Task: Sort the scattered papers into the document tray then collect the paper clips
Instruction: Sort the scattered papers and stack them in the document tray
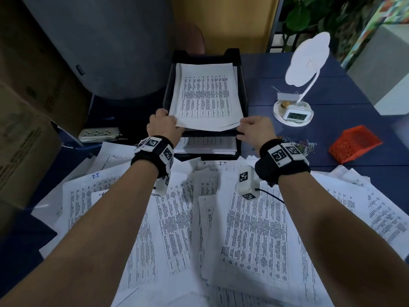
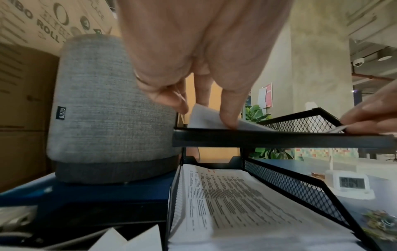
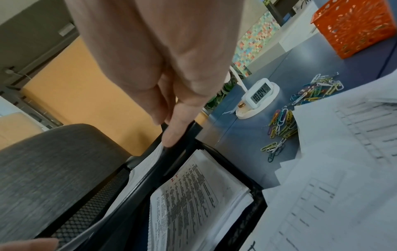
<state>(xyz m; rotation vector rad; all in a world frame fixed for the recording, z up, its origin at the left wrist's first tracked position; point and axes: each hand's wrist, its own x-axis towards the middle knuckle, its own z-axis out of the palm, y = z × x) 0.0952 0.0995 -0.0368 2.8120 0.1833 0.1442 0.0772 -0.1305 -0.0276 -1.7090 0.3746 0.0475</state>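
Thin, limp sheaf of papers (image 1: 204, 96) lying in top tier of document tray (image 1: 242, 94), near corners pinched by left hand (image 1: 162, 126) & right hand (image 1: 254, 129); probably light, floppy, slippery, so best held at both corners w/ support beneath.

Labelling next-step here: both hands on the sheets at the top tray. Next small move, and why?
Probably slide the sheets fully in and let go. Left hand and right hand pinch their near corners, which overhang the top tray front. Many papers remain on the desk.
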